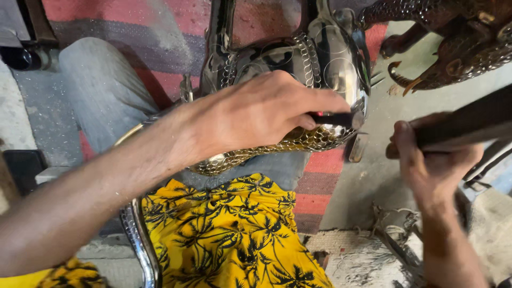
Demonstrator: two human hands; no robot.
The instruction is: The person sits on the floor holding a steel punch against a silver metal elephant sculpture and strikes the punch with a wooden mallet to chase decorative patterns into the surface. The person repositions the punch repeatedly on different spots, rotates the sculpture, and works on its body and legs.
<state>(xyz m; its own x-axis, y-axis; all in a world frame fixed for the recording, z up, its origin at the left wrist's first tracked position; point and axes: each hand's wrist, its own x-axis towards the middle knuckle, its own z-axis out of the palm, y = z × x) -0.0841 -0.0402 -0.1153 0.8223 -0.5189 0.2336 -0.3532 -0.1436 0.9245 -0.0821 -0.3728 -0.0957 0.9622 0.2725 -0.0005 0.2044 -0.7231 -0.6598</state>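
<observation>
Nearest the camera, a yellow cloth with black palm prints (234, 234) lies over the person's lap, with a curved chromed strip (140, 242) running along its left edge. Just above it, the left hand (261, 114) is closed around a short dark punch (332, 120), its tip pressed against the shiny metal piece (298, 64) that rests on the knee. That piece is mirror-bright on top and covered with rows of small hammered scales along its lower rim, which looks brassy. To the right, well apart from the punch, the right hand (434, 160) is clenched on the dark wooden handle (469, 125) of what appears to be a hammer; its head is out of view.

To do this step well, I judge the punch should stand square to the surface at the next bare spot beside the last scale, with the left fingers low enough to steady it but clear of the struck end. The metal piece wants firm backing from the knee so it does not skid. Light, even blows would keep the scales matched.

Farther off, a striped red rug (176, 32) covers the floor, and a dark scaled animal figure with claws (448, 48) sits at upper right.
</observation>
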